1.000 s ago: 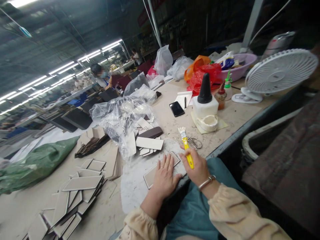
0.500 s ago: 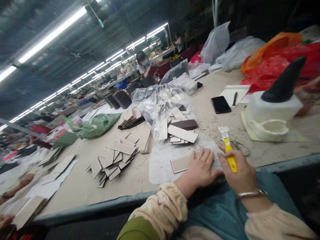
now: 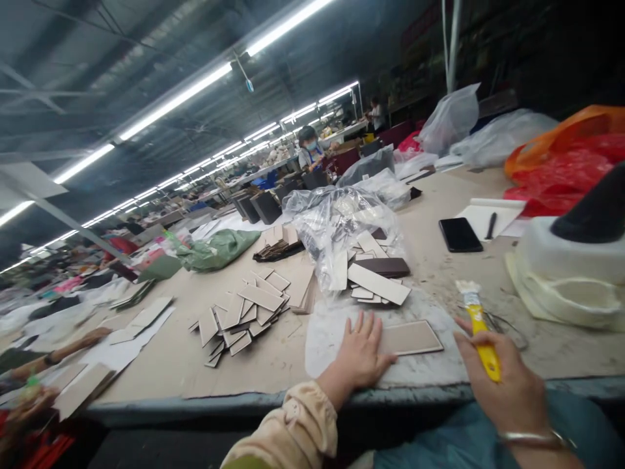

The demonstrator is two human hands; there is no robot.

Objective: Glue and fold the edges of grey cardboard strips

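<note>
My left hand [image 3: 362,352] lies flat with fingers stretched over the left end of a beige rectangular panel [image 3: 413,337] with a pale border. That panel rests on a whitish sheet [image 3: 319,332] at the table's front. In my right hand [image 3: 508,378] is a paintbrush [image 3: 486,348] with a yellow handle, its whitish bristles pointing up and away from me, to the right of the panel. Beyond the sheet, a heap of white and dark strips [image 3: 381,277] spills from a clear plastic bag [image 3: 342,221]. Left of the sheet lies a loose pile of bordered panels [image 3: 244,316].
On the right stand a white plastic container [image 3: 576,254] with a black top and a tape roll [image 3: 569,293]. A phone [image 3: 459,234], a pen [image 3: 491,225] and a red bag [image 3: 571,172] lie behind. At far left, a co-worker's hands [image 3: 90,339] reach over panels.
My left hand has slid from the panel's right part to its left end, baring the right side. My right hand keeps the paintbrush. The camera view has shifted.
</note>
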